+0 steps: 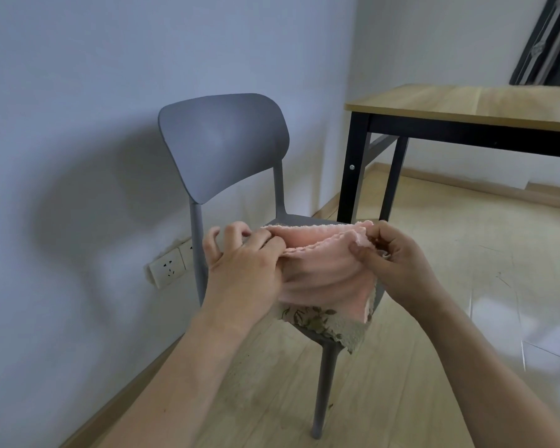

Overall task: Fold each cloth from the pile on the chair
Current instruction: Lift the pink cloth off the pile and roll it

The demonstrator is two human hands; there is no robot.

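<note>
My left hand (pixel 243 263) and right hand (pixel 392 257) each pinch a top corner of the pink cloth (pixel 324 270), lining up its edges. A leafy cloth (pixel 324 324) waits under my hands.

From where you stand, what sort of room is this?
Probably a sparsely furnished home room: a grey plastic chair against a bare wall, a wooden-topped black-framed table, and pale wood-look flooring.

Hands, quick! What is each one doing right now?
Left hand: pinches the pink cloth at its left edge.
Right hand: grips the same cloth's right corner.
</note>
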